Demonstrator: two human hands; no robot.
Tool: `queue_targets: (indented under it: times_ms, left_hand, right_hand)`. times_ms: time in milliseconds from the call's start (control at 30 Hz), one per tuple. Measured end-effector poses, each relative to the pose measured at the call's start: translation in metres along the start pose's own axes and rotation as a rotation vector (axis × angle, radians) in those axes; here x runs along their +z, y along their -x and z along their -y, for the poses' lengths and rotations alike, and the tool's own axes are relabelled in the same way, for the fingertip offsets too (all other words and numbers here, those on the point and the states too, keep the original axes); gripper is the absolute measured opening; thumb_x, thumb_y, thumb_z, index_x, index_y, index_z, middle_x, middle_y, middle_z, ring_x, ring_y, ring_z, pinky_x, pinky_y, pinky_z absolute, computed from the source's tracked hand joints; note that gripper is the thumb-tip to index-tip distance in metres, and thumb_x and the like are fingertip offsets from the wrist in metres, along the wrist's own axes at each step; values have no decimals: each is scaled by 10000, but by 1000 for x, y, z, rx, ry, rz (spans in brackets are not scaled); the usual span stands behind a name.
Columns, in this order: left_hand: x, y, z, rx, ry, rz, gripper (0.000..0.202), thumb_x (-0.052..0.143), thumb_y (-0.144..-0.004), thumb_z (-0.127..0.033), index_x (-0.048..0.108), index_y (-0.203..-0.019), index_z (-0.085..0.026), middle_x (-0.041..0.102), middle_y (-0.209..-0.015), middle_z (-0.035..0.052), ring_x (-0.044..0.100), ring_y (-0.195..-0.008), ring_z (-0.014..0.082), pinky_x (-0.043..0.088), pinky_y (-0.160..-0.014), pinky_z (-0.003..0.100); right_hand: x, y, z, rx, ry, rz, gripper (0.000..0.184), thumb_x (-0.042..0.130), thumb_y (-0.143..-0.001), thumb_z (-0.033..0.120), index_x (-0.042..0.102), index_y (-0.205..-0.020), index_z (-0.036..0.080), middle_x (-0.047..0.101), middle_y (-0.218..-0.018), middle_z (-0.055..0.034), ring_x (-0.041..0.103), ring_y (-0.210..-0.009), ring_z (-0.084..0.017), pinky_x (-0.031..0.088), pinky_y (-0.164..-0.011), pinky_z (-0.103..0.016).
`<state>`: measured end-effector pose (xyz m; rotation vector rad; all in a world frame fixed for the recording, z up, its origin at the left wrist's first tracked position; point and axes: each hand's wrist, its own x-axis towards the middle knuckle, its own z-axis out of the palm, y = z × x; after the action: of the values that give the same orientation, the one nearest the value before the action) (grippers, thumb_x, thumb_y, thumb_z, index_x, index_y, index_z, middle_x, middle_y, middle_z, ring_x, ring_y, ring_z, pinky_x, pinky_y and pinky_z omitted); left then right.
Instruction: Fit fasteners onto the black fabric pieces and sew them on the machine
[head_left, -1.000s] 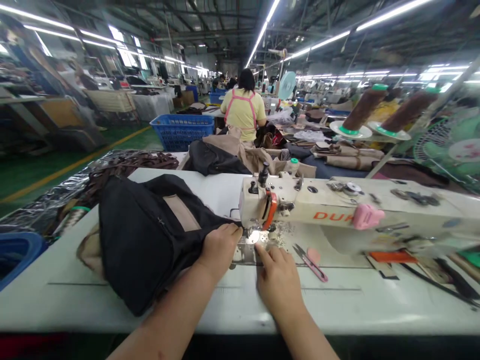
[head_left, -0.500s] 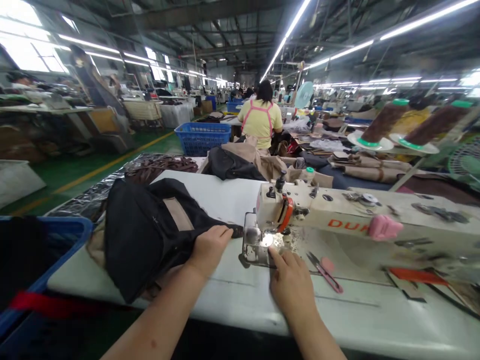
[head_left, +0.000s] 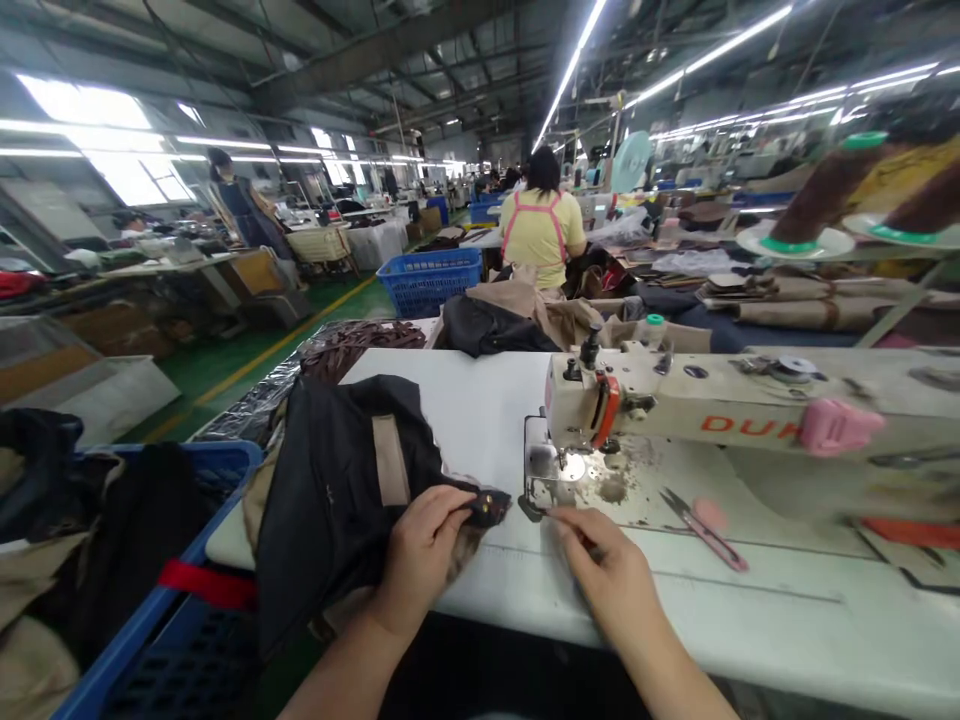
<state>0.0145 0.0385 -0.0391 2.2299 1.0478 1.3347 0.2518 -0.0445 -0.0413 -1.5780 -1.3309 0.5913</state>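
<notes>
A black fabric bag piece (head_left: 330,490) with a beige patch lies on the left of the sewing table and hangs over its front edge. My left hand (head_left: 426,545) is closed on its narrow right end, where small brass-coloured spots show. My right hand (head_left: 606,562) is at the front left of the sewing machine's needle plate, thumb and forefinger drawn together; whatever they may hold is too small to make out. The sewing machine (head_left: 675,400) has its lamp lit over the plate. Pink-handled thread snips (head_left: 709,530) lie to the right of my right hand.
At the left stands a blue basket (head_left: 225,470) of dark and beige fabric, with a red strip over its rim. Behind the table are folded cloth pieces (head_left: 495,325) and another blue basket (head_left: 427,280). Ahead, a person in a yellow top (head_left: 541,235) sits facing away.
My left hand has drawn the bag piece's narrow end toward me, away from the machine. My right hand has left the plate's front edge, its pointing forefinger now meeting the thumb. The view has shifted left.
</notes>
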Motion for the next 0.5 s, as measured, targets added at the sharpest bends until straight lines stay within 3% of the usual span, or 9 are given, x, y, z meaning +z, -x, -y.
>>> queue_targets:
  times_ms: [100,233,500]
  left_hand:
    - [-2,10,-10,3,13,12,172,604,-993,-190,758,-1064,-220,751,-1034,61,719,-966,187,603,-884,295]
    - [-1,20,-18,-3,19,45,200,580,-1008,-197,748,-1110,-232,743,-1053,67,711,-987,188,601,-886,299]
    - [0,26,-19,11,27,86,210,591,-1004,-196,737,-1147,-244,729,-1048,73,697,-981,202,605,-877,327]
  right_hand:
    - [10,7,23,233,-298,148,351,652,-878,534,768,-919,206,672,-747,-22,601,-725,-192,472,-688,-297]
    - [16,11,42,364,-543,265,405,773,-775,574,737,-851,178,631,-687,5,550,-676,-148,424,-665,-270]
    - [19,18,45,449,-615,199,414,830,-692,574,752,-764,174,671,-667,-19,583,-656,-161,463,-713,-303]
